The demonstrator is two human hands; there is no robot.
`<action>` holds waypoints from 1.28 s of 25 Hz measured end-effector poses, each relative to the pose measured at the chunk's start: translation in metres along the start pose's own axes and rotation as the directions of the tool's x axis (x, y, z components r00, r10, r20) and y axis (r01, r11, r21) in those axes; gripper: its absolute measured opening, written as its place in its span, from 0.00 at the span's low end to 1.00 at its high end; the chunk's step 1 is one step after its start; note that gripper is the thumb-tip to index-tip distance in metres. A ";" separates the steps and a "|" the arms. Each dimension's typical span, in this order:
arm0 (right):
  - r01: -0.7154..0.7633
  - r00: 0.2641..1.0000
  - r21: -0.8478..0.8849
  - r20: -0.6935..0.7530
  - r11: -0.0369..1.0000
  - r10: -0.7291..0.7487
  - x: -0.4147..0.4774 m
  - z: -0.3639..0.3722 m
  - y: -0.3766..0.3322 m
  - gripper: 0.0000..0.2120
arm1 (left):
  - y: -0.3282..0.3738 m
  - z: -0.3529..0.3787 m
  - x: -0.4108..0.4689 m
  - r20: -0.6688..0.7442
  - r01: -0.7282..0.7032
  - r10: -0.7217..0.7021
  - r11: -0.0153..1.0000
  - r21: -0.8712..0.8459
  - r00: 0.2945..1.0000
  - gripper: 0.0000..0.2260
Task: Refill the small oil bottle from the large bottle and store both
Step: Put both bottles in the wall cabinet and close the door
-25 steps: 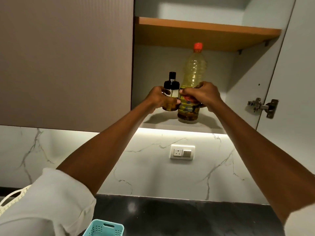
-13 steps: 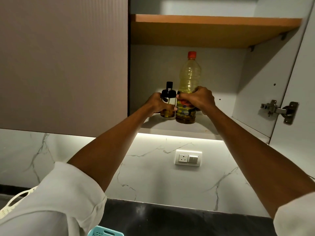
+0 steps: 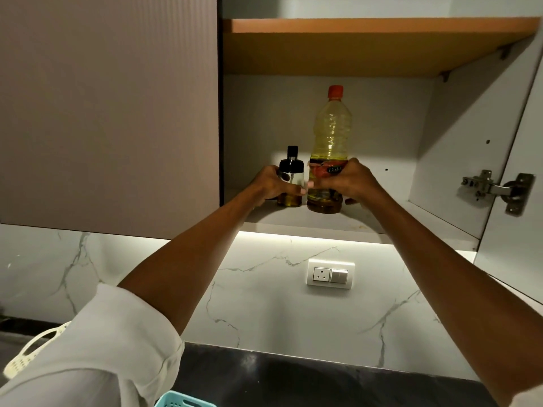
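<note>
Both bottles moved deeper, now down on the cabinet floor [image 3: 367,223]. Left hand [image 3: 271,186] has fingers wrapped round the small oil bottle [image 3: 291,171], upright with a black cap. Just beside it stands the large bottle [image 3: 330,127], orange cap, with right hand [image 3: 354,183] fingers curled round its label.

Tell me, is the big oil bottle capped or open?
Capped: an orange cap sits atop the large bottle, which stands upright.
</note>
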State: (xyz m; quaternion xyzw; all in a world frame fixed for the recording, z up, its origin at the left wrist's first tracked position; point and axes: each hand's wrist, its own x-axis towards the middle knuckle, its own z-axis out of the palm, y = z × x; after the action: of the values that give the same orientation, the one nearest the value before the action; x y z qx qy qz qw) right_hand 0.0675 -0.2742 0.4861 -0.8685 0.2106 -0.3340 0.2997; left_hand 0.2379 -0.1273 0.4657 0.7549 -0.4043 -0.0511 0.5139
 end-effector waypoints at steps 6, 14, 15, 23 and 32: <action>-0.007 1.000 -0.045 -0.007 0.999 0.006 -0.016 0.004 0.022 0.36 | -0.005 0.007 0.008 -0.035 0.055 -0.051 0.992 0.111 0.998 0.29; -0.008 0.989 -0.093 -0.145 0.996 -0.006 -0.016 0.009 0.012 0.32 | 0.006 0.018 0.014 -0.175 0.040 0.011 0.958 0.284 0.985 0.20; -0.019 0.990 -0.104 -0.140 0.994 0.004 -0.013 0.010 0.011 0.33 | 0.007 0.018 0.018 -0.170 0.045 0.007 0.953 0.299 0.985 0.21; -0.148 0.978 -0.143 -0.169 0.979 0.123 0.019 0.021 0.012 0.36 | 0.001 0.029 0.052 -0.182 0.085 -0.026 0.942 0.324 0.983 0.23; -0.186 0.969 -0.143 -0.193 0.972 0.156 0.044 0.031 0.022 0.38 | 0.000 0.035 0.071 -0.176 0.140 -0.082 0.927 0.347 0.981 0.36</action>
State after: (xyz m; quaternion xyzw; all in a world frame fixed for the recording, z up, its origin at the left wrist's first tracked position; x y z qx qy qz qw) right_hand 0.1159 -0.3034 0.4728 -0.8343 0.3374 -0.3663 0.2364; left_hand 0.2679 -0.1997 0.4734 0.8591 -0.3213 0.0542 0.3947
